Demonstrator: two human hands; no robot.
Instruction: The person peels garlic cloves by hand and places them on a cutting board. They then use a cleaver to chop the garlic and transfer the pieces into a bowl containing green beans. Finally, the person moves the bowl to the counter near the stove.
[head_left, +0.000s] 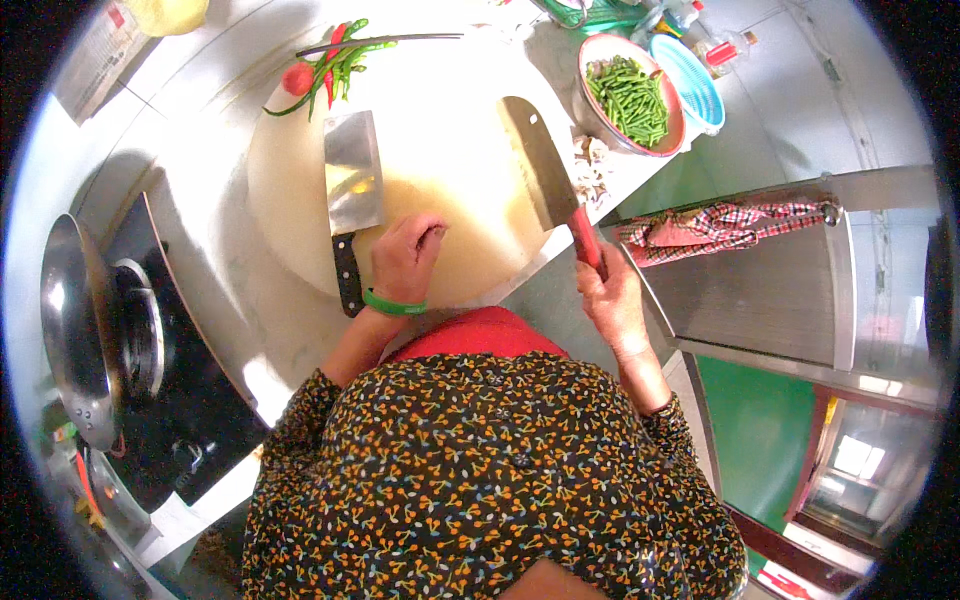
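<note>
My right hand (611, 292) is closed round the red handle of a broad kitchen knife (538, 157), whose blade points away from me over the right part of a large round cutting board (292, 202). With fingers curled, my left hand (409, 251) rests at the board's near part, and nothing shows in it. Just left of it lies a cleaver (354, 172) with a black riveted handle. Red and green chili peppers (341, 64), a round red vegetable (298, 78) and dark chopsticks (382, 41) lie at the far left of the board.
Beyond the board's right side are garlic bulbs (591, 169), a bowl of cut green beans (628, 101) and a blue plastic basket (690, 79). A wok (79, 330) stands on the black gas stove (187, 382) at left. A checked cloth (720, 229) hangs at right.
</note>
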